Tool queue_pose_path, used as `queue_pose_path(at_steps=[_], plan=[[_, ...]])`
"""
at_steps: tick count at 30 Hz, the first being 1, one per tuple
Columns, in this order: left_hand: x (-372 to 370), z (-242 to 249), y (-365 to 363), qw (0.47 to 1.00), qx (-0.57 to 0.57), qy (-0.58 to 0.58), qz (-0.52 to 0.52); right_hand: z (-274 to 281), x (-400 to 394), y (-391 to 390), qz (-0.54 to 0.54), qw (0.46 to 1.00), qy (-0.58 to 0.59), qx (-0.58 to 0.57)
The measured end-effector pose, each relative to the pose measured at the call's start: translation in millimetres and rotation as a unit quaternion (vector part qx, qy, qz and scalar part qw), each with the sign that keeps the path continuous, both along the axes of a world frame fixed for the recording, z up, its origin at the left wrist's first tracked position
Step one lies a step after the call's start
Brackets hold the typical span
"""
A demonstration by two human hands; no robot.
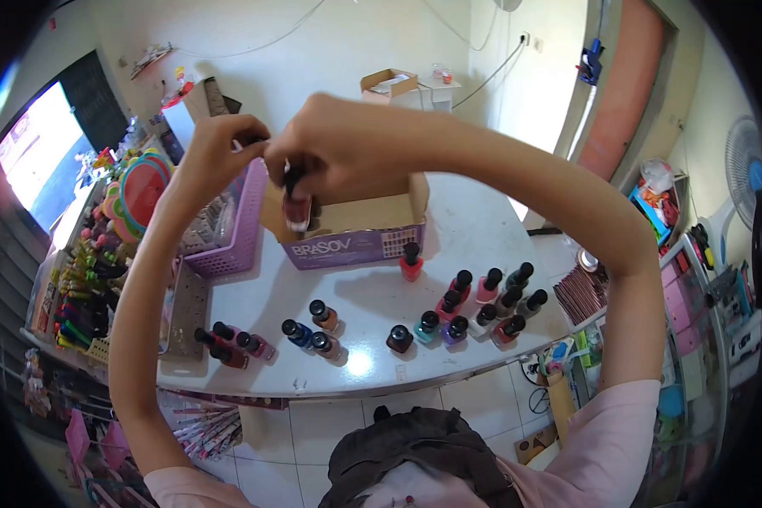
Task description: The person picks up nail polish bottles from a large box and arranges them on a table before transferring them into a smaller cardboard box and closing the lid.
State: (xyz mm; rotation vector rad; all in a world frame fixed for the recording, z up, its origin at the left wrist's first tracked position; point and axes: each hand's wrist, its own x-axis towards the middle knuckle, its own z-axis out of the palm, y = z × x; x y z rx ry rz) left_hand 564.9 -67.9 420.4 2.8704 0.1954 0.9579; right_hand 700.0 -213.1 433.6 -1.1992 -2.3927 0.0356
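My right hand is closed around a dark red nail polish bottle with a black cap, above the left end of an open purple cardboard box. Just left of it, my left hand has its fingers curled near the right hand's fingertips; what it holds, if anything, is hidden. A red bottle stands before the box. Several bottles in many colours stand at the right of the white table. Others are at the middle and left.
A purple plastic basket stands left of the box, with a grey basket nearer me. Colourful goods crowd the far left. A fan and shelves are at the right. A small box sits at the back.
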Motion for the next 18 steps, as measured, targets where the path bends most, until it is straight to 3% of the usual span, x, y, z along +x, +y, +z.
queue_pose_path(at_steps=[3,5,8,13,16,18], plan=[[1,-1,0,1.000,-0.006,0.004,0.015,-6,21,9,-0.081,0.993,-0.067,0.057],[1,-3,-3,1.000,-0.004,0.007,0.024,-15,28,11,-0.075,0.992,-0.073,0.064],[0,-6,-3,1.000,0.016,0.023,0.010,-30,28,23,-0.127,0.988,-0.076,-0.041],[-4,-15,-12,0.999,0.007,0.047,-0.001,-47,32,32,-0.108,0.982,-0.132,-0.086],[3,-25,-22,0.991,-0.056,0.114,-0.043,-52,36,27,-0.116,0.972,-0.155,-0.131],[10,-35,-25,0.989,-0.071,0.117,-0.062,-54,40,26,-0.178,0.950,-0.188,-0.176]])
